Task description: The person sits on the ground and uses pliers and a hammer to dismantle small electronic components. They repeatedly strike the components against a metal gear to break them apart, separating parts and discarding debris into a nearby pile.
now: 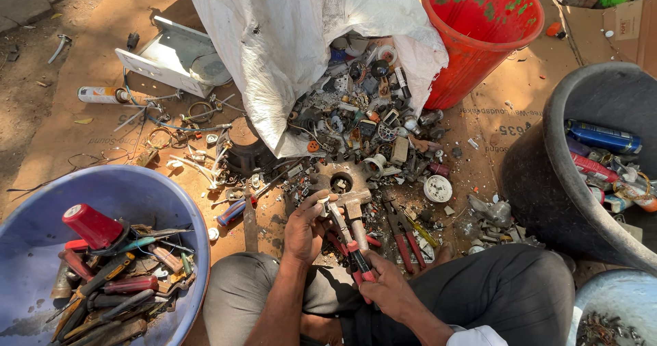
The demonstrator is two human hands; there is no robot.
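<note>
Scrap-strewn ground; right hand [384, 286] grips red-handled pliers [349, 240], left hand [306, 226] (pinching) at their tip.

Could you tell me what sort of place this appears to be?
Probably an outdoor scrap-sorting spot on bare ground: a white woven sack spills mixed metal scrap, a blue plastic basin holds worn hand tools, and a black tub holds spray cans.

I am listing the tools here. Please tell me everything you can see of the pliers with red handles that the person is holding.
The pliers look like metal, with a grey head and red handle grips. They lie slanted, head up and to the left, over the scrap-strewn ground between the person's knees. The right hand grips the handles; the left hand is at the head, fingers around a small piece there. Whether the tips are closed cannot be told.
</note>
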